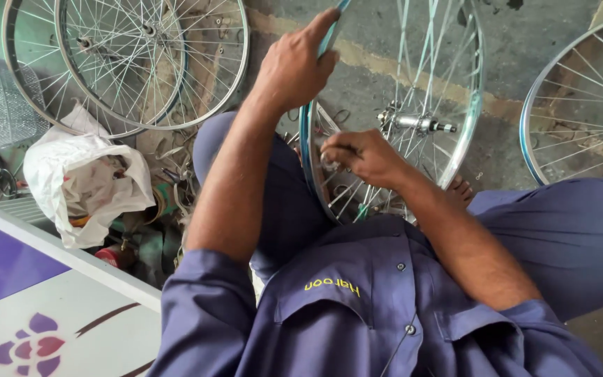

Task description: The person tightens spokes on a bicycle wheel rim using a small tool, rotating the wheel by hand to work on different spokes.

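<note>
- While the person is sitting on the concrete floor [385, 42], the bicycle wheel [455, 139] is standing upright on its edge between the knees, leaning slightly away from the body.
- The left hand [294, 66] is closing around the top of the blue rim [307, 150], thumb on one side and fingers curling over the other, steadying it.
- The right hand [361, 157] is bunching into a near fist among the lower spokes [413, 56], pinching something small near the rim; what it is pinching is too hidden to tell.
- Judging by the look of it, the lacing is well along: the hub [417, 123] is already sitting in the middle with many spokes running out to the rim, though how many are missing or loose cannot be told.
- The hub axle is lying roughly level, pointing left to right across the view, so the wheel's plane is running from near to far.
- Other wheels are lying flat at upper left [151, 59] and right [584, 105]; a white bag [85, 178] is sitting beside the left knee.
</note>
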